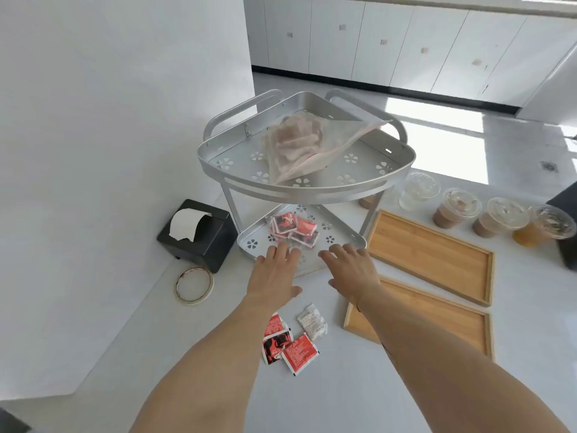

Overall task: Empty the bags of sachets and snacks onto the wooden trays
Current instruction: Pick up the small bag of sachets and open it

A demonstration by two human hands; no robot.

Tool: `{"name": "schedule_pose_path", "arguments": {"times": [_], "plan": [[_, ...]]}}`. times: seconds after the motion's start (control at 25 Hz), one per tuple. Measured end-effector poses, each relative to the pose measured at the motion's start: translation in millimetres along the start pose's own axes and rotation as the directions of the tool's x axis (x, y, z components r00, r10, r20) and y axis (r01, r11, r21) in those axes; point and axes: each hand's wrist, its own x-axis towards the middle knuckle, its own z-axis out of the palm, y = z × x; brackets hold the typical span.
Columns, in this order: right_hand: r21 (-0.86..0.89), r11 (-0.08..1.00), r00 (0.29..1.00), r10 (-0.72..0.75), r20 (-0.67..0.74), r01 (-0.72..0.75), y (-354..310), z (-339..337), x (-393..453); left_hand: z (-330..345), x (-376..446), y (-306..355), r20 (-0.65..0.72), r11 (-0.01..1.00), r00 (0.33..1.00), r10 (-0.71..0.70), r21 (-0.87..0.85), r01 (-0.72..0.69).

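A clear bag of red sachets (pixel 293 230) lies on the lower shelf of a silver two-tier corner rack (pixel 312 189). On the top shelf rests a clear zip bag of pale snacks (pixel 299 142). My left hand (pixel 274 273) and my right hand (pixel 351 267) reach side by side, fingers straight, to the front edge of the lower shelf, just short of the sachet bag, holding nothing. Two empty wooden trays lie to the right: a far tray (pixel 431 254) and a near tray (pixel 437 317). Three red sachets (pixel 290 345) and a white sachet (pixel 313 321) lie loose on the counter.
A black tissue box (pixel 199 235) and a tape roll (pixel 194 285) sit left of the rack by the white wall. Several lidded plastic cups of drinks (pixel 487 214) stand behind the far tray. A dark object (pixel 566 226) is at the right edge.
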Motion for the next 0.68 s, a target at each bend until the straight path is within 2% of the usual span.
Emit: {"name": "schedule_pose_path", "arguments": {"times": [0.04, 0.24, 0.48, 0.68], "plan": [[-0.019, 1.000, 1.000, -0.003, 0.023, 0.004, -2, 1, 4, 0, 1, 0, 0.014, 1.000, 1.000, 0.000, -0.005, 0.000], [-0.027, 0.999, 0.998, 0.034, -0.044, -0.035, -6, 12, 10, 9, 6, -5, -0.013, 0.997, 0.998, 0.059, -0.044, -0.059], [-0.019, 0.997, 0.990, 0.068, -0.121, -0.071, 0, 2, 1, 2, 3, -8, -0.119, 0.990, 0.989, 0.088, -0.098, -0.100], [0.081, 0.986, 0.964, 0.159, -0.214, -0.145, 7, -17, -13, -18, -3, -1, -0.155, 0.980, 0.986, 0.066, -0.175, -0.093]]}}
